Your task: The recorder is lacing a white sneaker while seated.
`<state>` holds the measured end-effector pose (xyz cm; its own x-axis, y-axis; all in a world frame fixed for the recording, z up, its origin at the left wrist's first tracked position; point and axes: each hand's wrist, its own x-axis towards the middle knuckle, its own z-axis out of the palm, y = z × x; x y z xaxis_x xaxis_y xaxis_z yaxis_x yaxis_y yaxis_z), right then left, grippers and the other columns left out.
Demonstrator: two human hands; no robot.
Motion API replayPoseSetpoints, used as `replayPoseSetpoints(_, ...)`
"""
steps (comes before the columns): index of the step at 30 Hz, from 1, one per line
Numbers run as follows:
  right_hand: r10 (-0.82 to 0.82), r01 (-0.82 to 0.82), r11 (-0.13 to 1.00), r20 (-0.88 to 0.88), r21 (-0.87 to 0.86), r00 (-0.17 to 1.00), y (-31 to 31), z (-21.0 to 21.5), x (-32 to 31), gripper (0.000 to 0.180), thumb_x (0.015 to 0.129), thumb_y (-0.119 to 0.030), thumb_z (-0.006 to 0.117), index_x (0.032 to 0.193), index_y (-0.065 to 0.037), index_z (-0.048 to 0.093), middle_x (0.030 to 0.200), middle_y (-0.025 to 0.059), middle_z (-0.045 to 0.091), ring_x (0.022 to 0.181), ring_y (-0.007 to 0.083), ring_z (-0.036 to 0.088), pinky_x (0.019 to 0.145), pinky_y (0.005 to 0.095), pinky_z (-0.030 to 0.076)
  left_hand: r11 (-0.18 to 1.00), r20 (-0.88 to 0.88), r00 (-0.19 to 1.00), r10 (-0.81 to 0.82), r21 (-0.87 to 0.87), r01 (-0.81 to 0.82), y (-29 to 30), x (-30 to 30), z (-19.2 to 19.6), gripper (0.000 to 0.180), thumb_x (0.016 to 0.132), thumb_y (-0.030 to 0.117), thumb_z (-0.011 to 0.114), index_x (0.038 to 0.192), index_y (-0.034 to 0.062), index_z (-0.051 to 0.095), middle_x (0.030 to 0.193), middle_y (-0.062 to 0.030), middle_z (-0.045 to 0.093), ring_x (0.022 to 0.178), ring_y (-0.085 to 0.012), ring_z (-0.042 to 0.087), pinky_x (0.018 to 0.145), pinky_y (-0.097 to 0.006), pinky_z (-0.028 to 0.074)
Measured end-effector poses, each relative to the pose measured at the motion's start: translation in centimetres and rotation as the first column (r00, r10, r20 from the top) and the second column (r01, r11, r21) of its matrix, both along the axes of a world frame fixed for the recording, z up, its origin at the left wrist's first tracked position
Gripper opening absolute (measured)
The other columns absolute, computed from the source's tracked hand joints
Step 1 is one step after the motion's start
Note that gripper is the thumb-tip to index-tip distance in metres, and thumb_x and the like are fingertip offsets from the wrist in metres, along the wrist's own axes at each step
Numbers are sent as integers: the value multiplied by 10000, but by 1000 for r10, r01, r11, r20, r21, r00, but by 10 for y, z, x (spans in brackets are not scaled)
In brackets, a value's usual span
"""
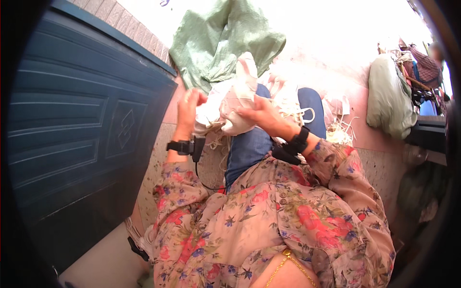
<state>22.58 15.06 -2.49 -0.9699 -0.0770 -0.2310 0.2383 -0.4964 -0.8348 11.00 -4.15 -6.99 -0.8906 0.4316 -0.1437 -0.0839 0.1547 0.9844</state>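
A white cloth bag [238,91] stands upright over my blue-trousered knee [249,146]. My right hand [261,115] grips its lower right side. To the bag's left, my left hand [189,108] is closed in a fist on the bag's loose white cloth and pale strands. Pale string-like strands [218,137] hang below the bag between both hands. Each wrist carries a black strap with a small device.
A dark blue panelled door [81,125] fills the left. A green woven sack [221,38] lies ahead on the pink floor. More white cloth pieces and strings [336,122] lie to the right, next to a pale green sack [389,96] and dark clutter.
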Motion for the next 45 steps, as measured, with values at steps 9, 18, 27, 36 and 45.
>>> replayPoseSetpoints(9,-42,47,993,47,-112,998,45,-18,46,450,802,-83,613,1193,36,425,1097,96,561,984,160,550,882,309,432,893,-141,954,-265,-409,187,-12,37,-56,344,840,211,581,570,10,511,492,-13,415,476,-80,354,429,-294,298)
replayPoseSetpoints(18,-267,373,833,293,-409,918,113,-73,133,363,845,-98,560,1181,-18,449,1116,78,552,1002,174,550,876,352,446,781,-242,802,-546,-494,383,78,96,50,303,822,279,586,868,-18,551,538,-127,529,493,-243,530,484,-365,393)
replayPoseSetpoints(27,-323,432,862,367,-267,872,106,-75,139,342,862,-145,554,1161,-8,463,1045,56,570,905,152,564,814,279,456,627,-252,742,-622,-728,278,114,118,2,314,854,301,491,919,-6,469,709,-258,584,701,-430,568,619,-495,443)
replayPoseSetpoints(36,-50,338,847,571,-411,820,83,-78,155,696,787,-490,590,1235,-3,373,1181,164,434,1079,249,425,927,364,348,639,-356,705,-614,-749,178,115,135,7,239,850,246,501,830,9,474,625,-226,574,609,-393,580,542,-472,458)
replayPoseSetpoints(45,-262,88,940,531,331,806,103,-48,141,611,780,-426,609,1182,-1,432,1076,162,523,981,252,508,837,348,409,630,-465,608,-644,-773,76,118,138,-2,191,859,203,495,803,25,457,527,-167,553,519,-344,579,459,-433,457)
